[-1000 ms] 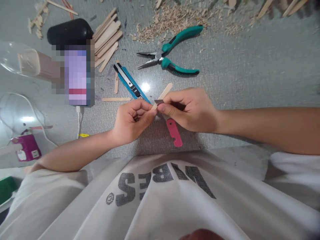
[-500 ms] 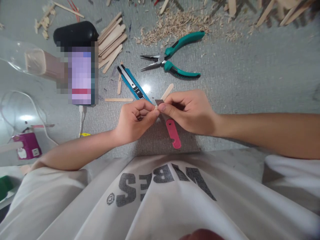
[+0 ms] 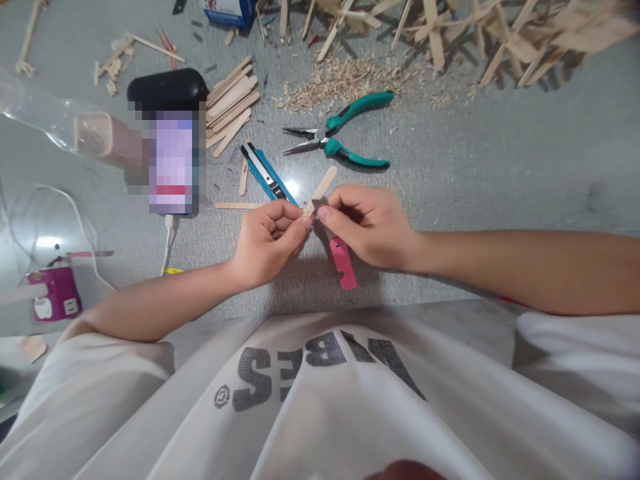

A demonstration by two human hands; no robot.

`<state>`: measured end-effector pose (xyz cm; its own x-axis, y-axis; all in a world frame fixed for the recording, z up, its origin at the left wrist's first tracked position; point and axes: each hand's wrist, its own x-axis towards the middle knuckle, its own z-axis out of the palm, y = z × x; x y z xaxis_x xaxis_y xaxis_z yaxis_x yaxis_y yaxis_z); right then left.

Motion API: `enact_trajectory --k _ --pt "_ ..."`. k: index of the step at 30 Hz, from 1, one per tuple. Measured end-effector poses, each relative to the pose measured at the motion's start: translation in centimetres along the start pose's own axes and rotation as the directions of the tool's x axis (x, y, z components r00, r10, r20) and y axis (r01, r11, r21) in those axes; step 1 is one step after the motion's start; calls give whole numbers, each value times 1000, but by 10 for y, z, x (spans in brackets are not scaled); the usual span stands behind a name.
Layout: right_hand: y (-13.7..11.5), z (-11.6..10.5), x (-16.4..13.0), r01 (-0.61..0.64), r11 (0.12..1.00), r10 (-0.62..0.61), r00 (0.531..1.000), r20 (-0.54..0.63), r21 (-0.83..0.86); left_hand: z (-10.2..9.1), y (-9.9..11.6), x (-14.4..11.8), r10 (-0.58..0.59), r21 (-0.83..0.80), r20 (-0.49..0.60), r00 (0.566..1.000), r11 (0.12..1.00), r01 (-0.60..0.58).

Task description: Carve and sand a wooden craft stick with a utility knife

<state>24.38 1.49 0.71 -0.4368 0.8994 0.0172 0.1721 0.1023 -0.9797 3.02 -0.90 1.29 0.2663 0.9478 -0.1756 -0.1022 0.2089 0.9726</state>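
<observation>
Wooden stick [image 3: 320,190] sits pinched at its near end in my left hand [image 3: 267,241], slanting up and away to the right above the bench [image 3: 500,167]. My right hand [image 3: 367,223], closed around a pink-handled knife [image 3: 343,262], meets it at that pinched end.

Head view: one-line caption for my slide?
Left hand pinches a stick; right hand holds a pink-handled knife to it, pliers beyond.

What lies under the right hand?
A pink-handled cutter sticks out below the right hand; its blade end is covered by the fingers. The left hand pinches a wooden stick alongside.
</observation>
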Motion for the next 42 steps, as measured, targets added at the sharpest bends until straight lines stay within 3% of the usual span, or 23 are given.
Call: enact_trajectory --k 12,20,29,35,42 --pt "0 -2 3 4 1000 -7 992 126 23 -1 2 0 -28 16 -19 999 999 28" --pt "3 -5 7 -13 997 18 998 -64 82 -5 4 0 -65 32 -2 998 997 65" --pt "9 -12 -4 -86 975 88 996 0 206 -19 9 5 -75 -9 145 987 997 77" --pt "6 -15 -2 -104 961 103 995 19 256 -20 13 -1 -216 -85 59 975 972 221" --pt "-2 -18 6 -194 951 165 977 136 241 -27 20 -4 -216 6 -102 971 976 217"
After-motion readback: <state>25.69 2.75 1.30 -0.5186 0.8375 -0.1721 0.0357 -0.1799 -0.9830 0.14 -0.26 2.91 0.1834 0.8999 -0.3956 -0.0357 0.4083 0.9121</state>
